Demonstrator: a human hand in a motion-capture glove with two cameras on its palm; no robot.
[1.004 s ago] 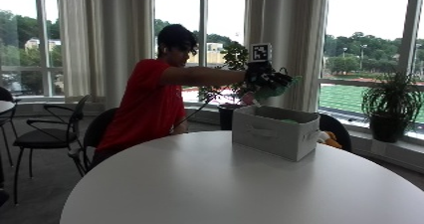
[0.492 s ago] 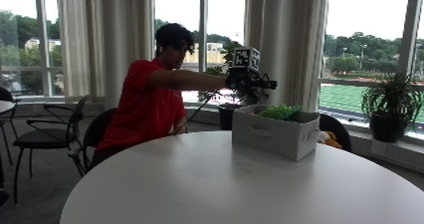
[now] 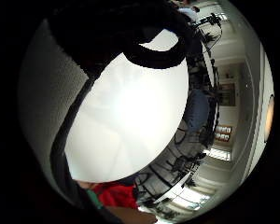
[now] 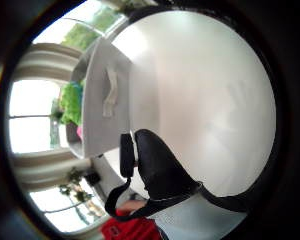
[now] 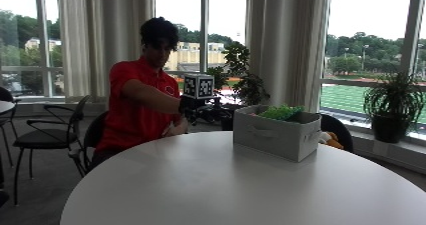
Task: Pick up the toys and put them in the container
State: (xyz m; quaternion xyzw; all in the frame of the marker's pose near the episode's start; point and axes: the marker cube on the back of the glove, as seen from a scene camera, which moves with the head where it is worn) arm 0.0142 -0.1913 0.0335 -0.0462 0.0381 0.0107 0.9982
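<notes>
Inside the container (image 5: 276,135), near its far rim, we see the green toy (image 5: 280,112), its fuzzy top poking just above the wall; in the thumb side palm view the same green mass (image 4: 71,102) lies in the box with something pink (image 4: 79,132) beside it. The container is a grey fabric box with a strap handle on its long side, and its long axis runs roughly across the person's front. It stands on the round white table (image 5: 219,190), toward the window edge.

From the container, the gloved right hand (image 5: 192,110) is on the side nearer the person, over the table's edge and apart from the box, at about the height of its rim. We cannot tell from these views whether its fingers are curled or straight, though we see no toy in it. The bare hand (image 5: 176,128) rests close to the table's edge below it.

We see no other toy on the tabletop; we judge that any next reach would start from the person's side, with the container well within the right arm's span.
</notes>
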